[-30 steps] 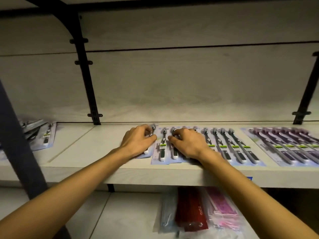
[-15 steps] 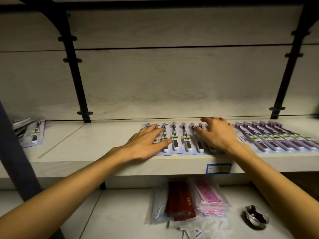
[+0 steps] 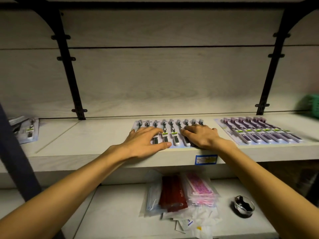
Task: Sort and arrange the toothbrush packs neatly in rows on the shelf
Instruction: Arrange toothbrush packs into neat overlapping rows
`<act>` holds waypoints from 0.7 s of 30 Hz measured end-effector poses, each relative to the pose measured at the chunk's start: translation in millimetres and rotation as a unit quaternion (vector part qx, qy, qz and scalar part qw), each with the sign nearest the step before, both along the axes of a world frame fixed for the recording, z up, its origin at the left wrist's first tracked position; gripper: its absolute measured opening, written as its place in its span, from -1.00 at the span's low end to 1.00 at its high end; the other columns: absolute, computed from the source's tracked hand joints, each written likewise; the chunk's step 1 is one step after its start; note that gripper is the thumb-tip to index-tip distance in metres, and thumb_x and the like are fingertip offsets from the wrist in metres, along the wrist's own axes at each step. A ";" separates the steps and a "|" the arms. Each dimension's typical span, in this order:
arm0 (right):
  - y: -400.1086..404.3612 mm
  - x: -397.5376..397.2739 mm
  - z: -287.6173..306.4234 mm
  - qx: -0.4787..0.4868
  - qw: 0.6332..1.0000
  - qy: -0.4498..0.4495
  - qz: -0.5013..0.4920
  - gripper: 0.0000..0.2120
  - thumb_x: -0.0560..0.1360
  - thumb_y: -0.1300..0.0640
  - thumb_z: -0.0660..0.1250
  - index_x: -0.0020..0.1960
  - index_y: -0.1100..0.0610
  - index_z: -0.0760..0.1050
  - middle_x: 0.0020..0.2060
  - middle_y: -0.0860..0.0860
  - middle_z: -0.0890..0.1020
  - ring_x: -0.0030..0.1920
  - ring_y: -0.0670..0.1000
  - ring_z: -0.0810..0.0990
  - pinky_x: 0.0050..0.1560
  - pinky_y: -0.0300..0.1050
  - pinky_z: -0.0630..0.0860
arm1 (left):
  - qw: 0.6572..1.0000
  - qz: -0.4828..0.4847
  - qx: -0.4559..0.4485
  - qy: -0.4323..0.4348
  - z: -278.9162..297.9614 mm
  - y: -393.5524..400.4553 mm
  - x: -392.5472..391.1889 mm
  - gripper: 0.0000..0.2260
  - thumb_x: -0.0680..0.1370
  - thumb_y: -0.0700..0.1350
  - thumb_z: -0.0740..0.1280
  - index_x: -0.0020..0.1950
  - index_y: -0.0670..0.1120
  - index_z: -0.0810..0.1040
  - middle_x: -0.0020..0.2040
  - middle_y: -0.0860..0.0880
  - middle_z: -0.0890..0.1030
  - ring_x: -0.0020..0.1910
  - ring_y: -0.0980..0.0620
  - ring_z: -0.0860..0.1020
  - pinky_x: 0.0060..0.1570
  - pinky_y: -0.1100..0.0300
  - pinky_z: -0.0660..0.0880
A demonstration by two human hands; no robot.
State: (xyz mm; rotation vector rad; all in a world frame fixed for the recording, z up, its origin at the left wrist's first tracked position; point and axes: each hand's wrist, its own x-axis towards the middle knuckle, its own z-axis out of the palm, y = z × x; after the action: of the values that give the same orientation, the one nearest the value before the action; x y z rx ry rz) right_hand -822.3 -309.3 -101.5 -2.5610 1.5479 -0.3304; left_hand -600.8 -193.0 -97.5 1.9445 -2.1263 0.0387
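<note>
Head camera: I am pressing my left hand (image 3: 146, 141) and right hand (image 3: 201, 137) flat, fingers spread, gripping nothing, on the dark toothbrush packs (image 3: 170, 133) on the shelf (image 3: 96, 145); packs running front-to-back, right hand lying nearer the purple packs (image 3: 259, 131).

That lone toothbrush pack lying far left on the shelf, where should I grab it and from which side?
Take the lone toothbrush pack by its near short edge, coming from the front with the left hand. It lies flat with its length running front to back, so that near edge faces you. Other packaging overlaps its far left corner, and a dark post crowds the left side, so a side approach looks awkward.
</note>
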 end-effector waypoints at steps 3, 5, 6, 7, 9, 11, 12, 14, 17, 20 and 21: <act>5.4 3.3 -0.5 -0.001 1.000 0.009 -0.002 -0.37 0.55 -0.43 -0.13 0.48 -0.20 0.32 0.48 -0.02 0.40 0.47 0.18 0.33 0.39 0.34 0.19 | 1.000 0.013 0.020 0.017 2.6 5.4 -0.9 -0.24 0.46 0.53 0.07 0.53 0.13 0.30 0.52 0.08 0.38 0.47 -0.01 0.35 0.42 -0.19 0.30; 8.6 2.8 -0.5 -0.004 1.000 0.016 -0.006 -0.36 0.55 -0.44 -0.13 0.48 -0.19 0.31 0.49 -0.02 0.38 0.48 0.18 0.31 0.39 0.34 0.17 | 1.000 0.017 0.025 0.008 3.7 8.4 -3.4 -0.20 0.44 0.56 0.03 0.55 0.13 0.28 0.53 0.08 0.35 0.49 -0.02 0.32 0.45 -0.19 0.25; 10.5 2.1 -1.1 -0.007 1.000 0.020 -0.005 -0.35 0.54 -0.45 -0.13 0.49 -0.18 0.31 0.50 -0.01 0.37 0.49 0.18 0.29 0.39 0.35 0.16 | 1.000 0.017 0.024 -0.006 3.0 10.1 -4.6 -0.17 0.42 0.58 0.00 0.56 0.13 0.25 0.55 0.08 0.33 0.51 -0.02 0.29 0.48 -0.20 0.19; 12.5 1.1 -1.5 -0.010 1.000 0.027 -0.003 -0.34 0.54 -0.45 -0.13 0.49 -0.17 0.30 0.51 -0.01 0.35 0.50 0.18 0.27 0.39 0.36 0.15 | 0.999 0.017 0.028 -0.022 1.7 11.5 -5.6 -0.14 0.41 0.60 -0.05 0.57 0.14 0.22 0.57 0.08 0.29 0.54 -0.02 0.24 0.50 -0.22 0.12; 15.4 -1.1 -2.5 -0.012 0.999 0.044 0.000 -0.32 0.54 -0.46 -0.13 0.53 -0.17 0.23 0.55 -0.02 0.28 0.53 0.18 0.21 0.41 0.37 0.11 | 0.997 0.025 0.054 -0.043 -1.8 13.2 -6.6 -0.09 0.38 0.62 -0.14 0.62 0.18 0.08 0.63 0.05 0.13 0.61 -0.05 0.09 0.53 -0.25 -0.02; 16.3 -3.2 -3.6 -0.008 0.999 0.053 0.002 -0.31 0.53 -0.46 -0.13 0.57 -0.17 0.15 0.59 -0.03 0.19 0.57 0.16 0.13 0.45 0.37 0.06 | 0.995 0.036 0.085 -0.048 -3.3 13.0 -6.6 -0.07 0.34 0.65 -0.19 0.62 0.23 -0.07 0.66 0.05 -0.04 0.63 -0.09 -0.06 0.54 -0.25 -0.12; 16.2 -4.0 -4.1 -0.005 0.998 0.055 0.004 -0.30 0.53 -0.46 -0.13 0.58 -0.17 0.12 0.60 -0.04 0.15 0.58 0.16 0.10 0.46 0.36 0.04 | 0.994 0.036 0.092 -0.050 -3.4 12.4 -6.2 -0.06 0.31 0.67 -0.21 0.62 0.26 -0.11 0.65 0.05 -0.08 0.63 -0.10 -0.09 0.54 -0.26 -0.14; 15.8 -5.7 -4.9 -0.001 0.998 0.054 0.011 -0.31 0.54 -0.45 -0.14 0.59 -0.18 0.08 0.61 -0.05 0.10 0.59 0.15 0.05 0.47 0.36 0.00 | 0.993 0.030 0.096 -0.056 -3.6 12.3 -5.5 -0.05 0.28 0.68 -0.21 0.60 0.29 -0.15 0.65 0.06 -0.11 0.63 -0.10 -0.11 0.54 -0.25 -0.16; 15.6 -7.0 -7.4 -0.004 0.998 0.055 0.017 -0.31 0.54 -0.45 -0.15 0.60 -0.19 0.03 0.62 -0.05 0.06 0.60 0.15 0.02 0.48 0.36 -0.03 | 0.994 0.022 0.083 -0.060 -7.3 13.7 -4.1 -0.06 0.28 0.68 -0.16 0.60 0.31 -0.16 0.65 0.09 -0.10 0.63 -0.09 -0.11 0.54 -0.25 -0.16; 15.9 -6.7 -8.3 -0.006 0.998 0.060 0.016 -0.32 0.55 -0.44 -0.16 0.60 -0.21 0.00 0.62 -0.05 0.05 0.60 0.14 0.02 0.48 0.35 -0.03 | 0.995 0.014 0.070 -0.068 -10.8 14.9 -2.5 -0.08 0.31 0.67 -0.08 0.59 0.33 -0.17 0.65 0.11 -0.10 0.63 -0.10 -0.11 0.54 -0.26 -0.15; 16.4 -6.4 -8.0 -0.006 0.998 0.063 0.015 -0.33 0.55 -0.44 -0.16 0.60 -0.21 0.00 0.62 -0.06 0.06 0.60 0.14 0.02 0.48 0.35 -0.03 | 0.995 0.009 0.067 -0.070 -11.0 15.1 -1.8 -0.08 0.31 0.67 -0.05 0.59 0.33 -0.17 0.65 0.11 -0.10 0.63 -0.11 -0.10 0.54 -0.27 -0.15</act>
State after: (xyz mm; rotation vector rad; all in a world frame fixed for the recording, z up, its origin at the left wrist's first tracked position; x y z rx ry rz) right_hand -828.7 -292.9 -109.5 -2.6591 1.5505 -0.1792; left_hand -602.6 -177.9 -108.5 2.0947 -2.2530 0.0379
